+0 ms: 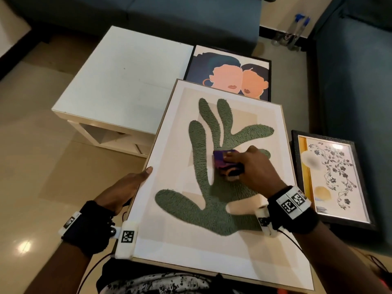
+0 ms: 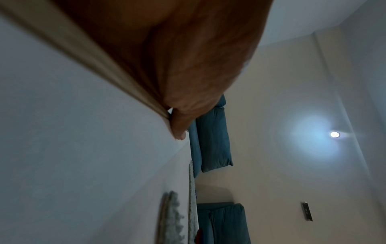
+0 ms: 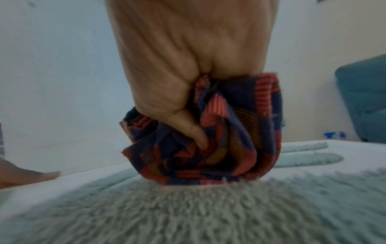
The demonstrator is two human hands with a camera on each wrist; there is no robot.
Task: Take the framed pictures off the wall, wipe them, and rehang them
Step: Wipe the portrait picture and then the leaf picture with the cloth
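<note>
A large framed picture (image 1: 169, 209) with a fuzzy green plant shape (image 1: 212, 200) lies tilted across my lap. My left hand (image 1: 125, 187) grips its left edge, thumb on the front; in the left wrist view the left hand (image 2: 179, 102) wraps the wooden frame edge (image 2: 83, 57). My right hand (image 1: 250, 166) bunches a purple and red patterned cloth (image 1: 224, 160) and presses it on the middle of the green shape. The right wrist view shows the cloth (image 3: 219, 140) held in my right hand (image 3: 194, 66), pressed on the green pile (image 3: 188, 214).
A second framed picture of two faces (image 1: 229, 75) lies beyond the big one, beside a white low table (image 1: 118, 81). A third, black-framed floral picture (image 1: 331, 179) lies at right. Blue sofas (image 1: 148, 20) stand behind and to the right. Spray bottles (image 1: 297, 30) stand on the floor.
</note>
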